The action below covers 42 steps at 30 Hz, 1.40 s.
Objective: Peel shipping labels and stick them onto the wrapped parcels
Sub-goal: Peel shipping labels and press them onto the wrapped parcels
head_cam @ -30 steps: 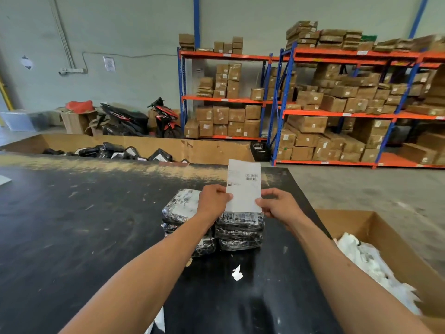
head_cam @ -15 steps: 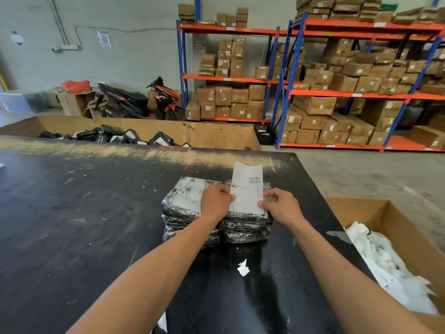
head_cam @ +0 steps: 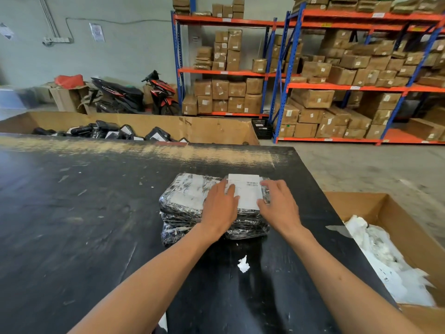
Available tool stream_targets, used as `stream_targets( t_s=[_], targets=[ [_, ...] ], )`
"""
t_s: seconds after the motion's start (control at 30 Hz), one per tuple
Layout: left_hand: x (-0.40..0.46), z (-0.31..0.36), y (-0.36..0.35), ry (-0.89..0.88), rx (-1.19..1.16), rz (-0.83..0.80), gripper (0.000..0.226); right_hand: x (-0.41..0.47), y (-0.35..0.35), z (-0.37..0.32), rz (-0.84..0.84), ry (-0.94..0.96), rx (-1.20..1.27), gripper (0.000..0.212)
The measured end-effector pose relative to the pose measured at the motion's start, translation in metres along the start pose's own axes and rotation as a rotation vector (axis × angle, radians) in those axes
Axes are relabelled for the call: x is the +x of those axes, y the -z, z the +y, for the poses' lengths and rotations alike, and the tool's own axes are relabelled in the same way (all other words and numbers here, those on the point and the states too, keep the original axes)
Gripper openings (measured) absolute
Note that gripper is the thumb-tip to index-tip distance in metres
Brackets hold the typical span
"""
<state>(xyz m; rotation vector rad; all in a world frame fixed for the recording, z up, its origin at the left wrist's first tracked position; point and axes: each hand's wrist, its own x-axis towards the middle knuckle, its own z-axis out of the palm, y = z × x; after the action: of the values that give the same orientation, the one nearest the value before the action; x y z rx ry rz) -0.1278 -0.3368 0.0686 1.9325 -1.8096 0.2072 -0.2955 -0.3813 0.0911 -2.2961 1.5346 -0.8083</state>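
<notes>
Label, white with a barcode near its far edge, is seen from the head view laid flat on the top parcel of the right-hand stack, near the far right part of the black tabletop. It is pressed down from both sides. The left hand is laid with straight fingers on the label's left edge, nothing being gripped. The right hand is laid flat on the right edge, fingers spread and extended, nothing being held in its grip either. A second stack of foil-wrapped parcels is set touching the first on its left, a white sheet showing under its wrap. A torn paper scrap is seen on the tabletop nearer the person. A carton with white backing paper is placed beside the tabletop on the right. Beyond the far edge, a long cardboard bin with dark parcels is visible, and racks of boxes behind it.
</notes>
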Motion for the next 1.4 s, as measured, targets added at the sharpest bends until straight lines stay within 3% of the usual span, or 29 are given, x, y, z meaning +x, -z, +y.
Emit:
stream_targets(
  t_s=[0.13, 0.27, 0.37, 0.57, 0.7, 0.8, 0.87, 1.07, 1.17, 1.33, 1.4],
  targets=[
    [-0.006, -0.007, -0.009, -0.053, 0.109, -0.070, 0.076, 0.011, -0.011, 0.000, -0.137, 0.235, -0.015, 0.039],
    [-0.006, -0.013, -0.009, -0.094, 0.154, -0.135, 0.082, 0.036, -0.016, -0.005, -0.465, 0.191, -0.130, 0.053],
    [-0.004, -0.016, -0.013, -0.130, 0.190, -0.104, 0.077, 0.053, -0.017, -0.007, -0.535, 0.129, -0.254, 0.056],
    [0.011, -0.015, -0.004, -0.195, 0.212, -0.035, 0.056, 0.080, -0.027, 0.000, -0.459, -0.028, -0.270, 0.054],
    [0.058, -0.011, 0.008, -0.134, 0.130, -0.104, 0.043, 0.075, -0.033, 0.010, -0.387, -0.021, -0.179, 0.054],
    [0.075, -0.013, -0.009, -0.095, 0.068, -0.358, 0.055, 0.069, -0.034, 0.017, -0.383, -0.033, -0.154, 0.053],
    [0.077, -0.018, -0.017, -0.049, 0.084, -0.436, 0.058, 0.070, -0.035, 0.016, -0.377, -0.081, -0.135, 0.053],
    [0.078, -0.018, -0.013, 0.052, 0.259, -0.473, 0.066, 0.072, -0.038, 0.010, -0.317, -0.359, 0.046, 0.055],
    [0.074, -0.014, -0.010, 0.112, 0.307, -0.427, 0.070, 0.068, -0.038, 0.012, -0.265, -0.366, 0.160, 0.054],
    [0.066, -0.018, -0.008, 0.105, 0.102, -0.384, 0.060, 0.047, -0.027, 0.012, -0.070, -0.376, 0.388, 0.053],
    [0.066, -0.018, -0.007, 0.103, 0.059, -0.420, 0.057, 0.034, -0.029, 0.008, -0.139, -0.329, 0.357, 0.061]
  ],
)
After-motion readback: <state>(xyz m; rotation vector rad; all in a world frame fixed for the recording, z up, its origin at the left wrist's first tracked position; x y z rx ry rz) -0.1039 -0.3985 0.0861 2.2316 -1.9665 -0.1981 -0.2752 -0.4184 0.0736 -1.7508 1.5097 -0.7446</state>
